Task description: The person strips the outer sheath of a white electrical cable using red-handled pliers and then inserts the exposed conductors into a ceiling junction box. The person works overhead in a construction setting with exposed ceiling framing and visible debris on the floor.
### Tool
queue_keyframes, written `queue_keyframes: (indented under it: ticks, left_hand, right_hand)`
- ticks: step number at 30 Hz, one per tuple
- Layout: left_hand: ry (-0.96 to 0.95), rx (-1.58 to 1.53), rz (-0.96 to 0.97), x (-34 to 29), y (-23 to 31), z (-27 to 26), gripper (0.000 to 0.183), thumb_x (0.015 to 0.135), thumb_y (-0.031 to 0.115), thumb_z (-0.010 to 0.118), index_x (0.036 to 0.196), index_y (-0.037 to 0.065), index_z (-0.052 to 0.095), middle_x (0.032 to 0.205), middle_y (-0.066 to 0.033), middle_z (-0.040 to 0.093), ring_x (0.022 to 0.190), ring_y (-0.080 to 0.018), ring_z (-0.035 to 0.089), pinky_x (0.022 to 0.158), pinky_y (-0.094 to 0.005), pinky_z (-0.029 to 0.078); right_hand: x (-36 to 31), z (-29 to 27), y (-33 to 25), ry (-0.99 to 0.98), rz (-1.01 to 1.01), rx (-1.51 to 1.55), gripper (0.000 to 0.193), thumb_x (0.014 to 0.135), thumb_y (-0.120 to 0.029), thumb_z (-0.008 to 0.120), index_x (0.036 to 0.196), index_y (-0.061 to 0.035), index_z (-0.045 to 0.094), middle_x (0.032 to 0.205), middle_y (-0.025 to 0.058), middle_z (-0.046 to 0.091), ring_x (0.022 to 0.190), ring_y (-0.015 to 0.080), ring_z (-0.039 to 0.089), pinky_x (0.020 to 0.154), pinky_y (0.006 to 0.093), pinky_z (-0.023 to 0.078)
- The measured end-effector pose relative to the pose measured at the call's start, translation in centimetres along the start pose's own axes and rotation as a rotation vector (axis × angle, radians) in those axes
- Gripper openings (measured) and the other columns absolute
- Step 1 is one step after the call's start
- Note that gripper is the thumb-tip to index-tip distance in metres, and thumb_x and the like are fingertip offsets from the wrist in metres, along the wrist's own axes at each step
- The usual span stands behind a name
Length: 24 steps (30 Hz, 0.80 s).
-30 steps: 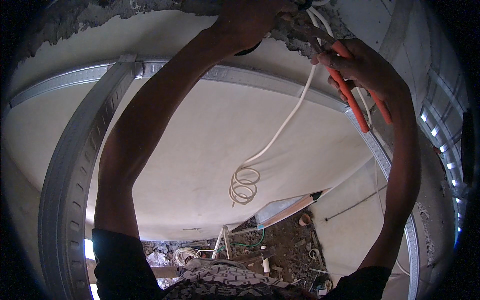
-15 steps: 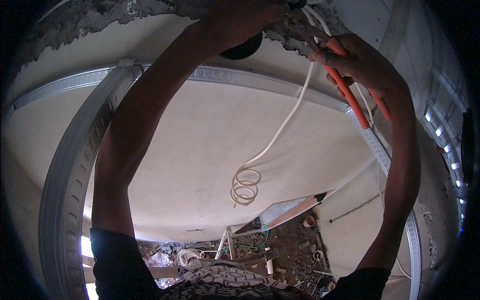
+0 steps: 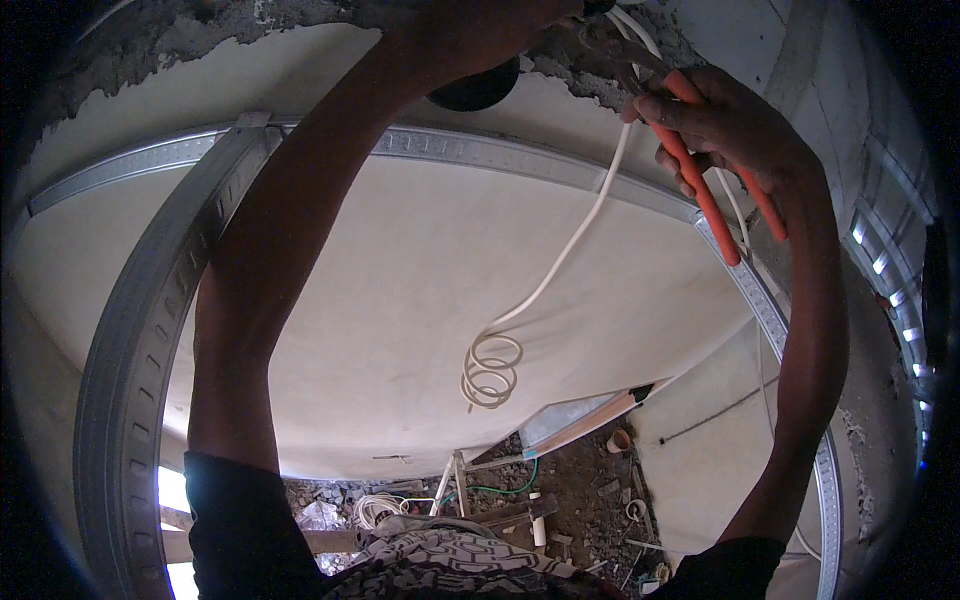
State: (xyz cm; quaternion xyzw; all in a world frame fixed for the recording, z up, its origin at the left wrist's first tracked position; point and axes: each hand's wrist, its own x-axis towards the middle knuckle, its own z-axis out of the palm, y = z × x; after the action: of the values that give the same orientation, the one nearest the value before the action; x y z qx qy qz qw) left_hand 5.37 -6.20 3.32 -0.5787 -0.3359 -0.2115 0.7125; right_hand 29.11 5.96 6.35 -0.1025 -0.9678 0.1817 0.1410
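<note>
Two bare hands are reaching overhead at a rough break in a ceiling. The right hand (image 3: 725,125), at about 1 o'clock, is gripping one pair of pliers (image 3: 700,175) by its two orange handles, its fingers (image 3: 665,105) curled tight around them and the metal nose pointing toward 12 o'clock, into the broken edge. The left hand (image 3: 480,30), at 12 o'clock, is pressing up into the same opening; whether its fingers are clenched or released cannot be told, since they are running out of the top of the view. One dark round fitting (image 3: 475,90) is showing just under the left wrist.

One white cable (image 3: 565,250) is hanging from the opening beside the pliers, dropping toward the centre and ending in a single loose coil (image 3: 492,368) (several loops, stacked close). A thinner white wire (image 3: 738,205) is trailing down behind the right hand.

Two perforated metal channels are crossing the pale ceiling board (image 3: 400,300): one (image 3: 130,380) is curving down at 9 o'clock, the other (image 3: 520,155) is sweeping across toward 3 o'clock.

Far below, at 6 o'clock, a rubble-strewn floor (image 3: 590,490) is carrying wooden planks, one green hose (image 3: 500,488) and another white cable bundle (image 3: 375,508). Bright slots (image 3: 880,265) are glowing at 3 o'clock.
</note>
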Motion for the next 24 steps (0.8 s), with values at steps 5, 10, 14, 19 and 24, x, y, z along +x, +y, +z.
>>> queue_keyframes:
  ticks: [5, 10, 14, 19, 24]
  left_hand:
    - [0.077, 0.007, 0.025, -0.5, -0.3, 0.6, 0.021, 0.062, 0.016, 0.072, 0.081, 0.010, 0.064, 0.083, -0.0010, 0.059, 0.094, -0.0209, 0.052, 0.079, -0.0388, 0.039]
    - [0.114, -0.139, -0.014, -0.4, -0.4, 0.4, 0.021, 0.063, 0.012, 0.071, 0.082, 0.009, 0.065, 0.087, -0.0015, 0.063, 0.094, -0.0218, 0.052, 0.079, -0.0379, 0.043]
    - [0.009, -0.156, -0.061, 0.1, -0.3, 0.3, 0.018, 0.065, 0.008, 0.072, 0.082, 0.009, 0.069, 0.086, -0.0007, 0.064, 0.093, -0.0231, 0.052, 0.082, -0.0373, 0.046]
    - [-0.081, -0.218, -0.136, 0.4, 0.0, -0.1, 0.014, 0.067, 0.008, 0.076, 0.081, 0.010, 0.074, 0.083, 0.0012, 0.067, 0.091, -0.0229, 0.051, 0.081, -0.0363, 0.045]
    - [-0.070, -0.337, -0.113, 0.6, -0.4, -0.3, 0.013, 0.068, 0.009, 0.077, 0.080, 0.010, 0.075, 0.083, 0.0011, 0.069, 0.088, -0.0217, 0.051, 0.080, -0.0354, 0.044]
  right_hand:
    - [0.2, 0.7, 0.7, -0.052, 0.041, 0.276, 0.048, 0.090, -0.047, 0.069, 0.110, -0.0028, 0.066, 0.058, 0.0043, 0.049, 0.057, 0.0157, 0.062, 0.055, 0.0340, 0.055]
    - [0.7, 1.2, 1.2, -0.070, 0.008, 0.331, 0.055, 0.086, -0.045, 0.073, 0.119, -0.0009, 0.065, 0.068, 0.0088, 0.059, 0.063, 0.0191, 0.066, 0.065, 0.0399, 0.058]
    - [-0.3, 1.6, 0.6, -0.070, 0.019, 0.291, 0.052, 0.087, -0.037, 0.073, 0.123, -0.0012, 0.062, 0.086, 0.0164, 0.069, 0.073, 0.0222, 0.069, 0.080, 0.0461, 0.059]
    - [-1.7, 1.4, 0.8, 0.012, 0.109, -0.021, 0.036, 0.093, -0.025, 0.066, 0.120, -0.0021, 0.060, 0.094, 0.0161, 0.069, 0.078, 0.0228, 0.071, 0.082, 0.0451, 0.057]
    - [-0.5, 3.3, 4.1, 0.491, -0.168, -0.557, 0.022, 0.089, -0.012, 0.062, 0.107, -0.0008, 0.064, 0.094, 0.0217, 0.067, 0.089, 0.0386, 0.067, 0.079, 0.0469, 0.054]
